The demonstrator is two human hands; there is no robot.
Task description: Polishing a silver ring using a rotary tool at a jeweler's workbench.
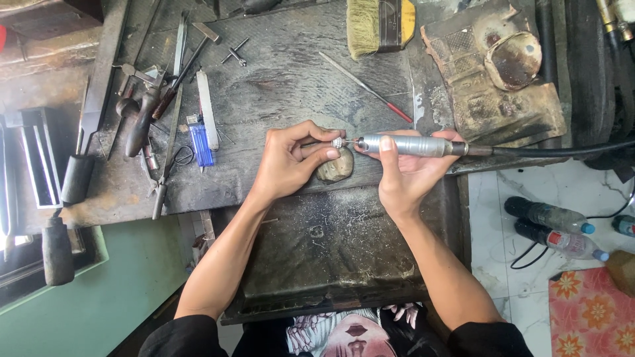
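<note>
The left hand (291, 162) pinches a small silvery piece (337, 142) between thumb and fingertips, its grip pressed tight around it, right above a worn wooden peg (336, 166) that juts from the front of the worktop (284, 86). Holding it there seems to give the fingers something to lean on, so the piece stays steady. The right hand (407, 175) wraps a silver rotary tool (410, 145) just right of the peg, thumb along its barrel, and the fine tip meets the piece. That grip is closed around the barrel much like a pen, which likely gives fine control. A black cable (562, 151) runs from the tool's back end off to the right, past the frame edge.

Below the peg sits a dark metal tray (331, 258), probably there to catch dust and filings. Left of the peg lie a blue lighter (200, 142), a hammer (175, 82), files and pliers within reach. Up from the peg rest a brush (378, 25) and a thin red-tipped file (367, 88); to the upper right, a scorched block (496, 73).

The piece is too small to tell its shape, and the fingers cover most of it. The tool's bit is hard to make out. Bottles (552, 228) on the floor lie partly cut off.
</note>
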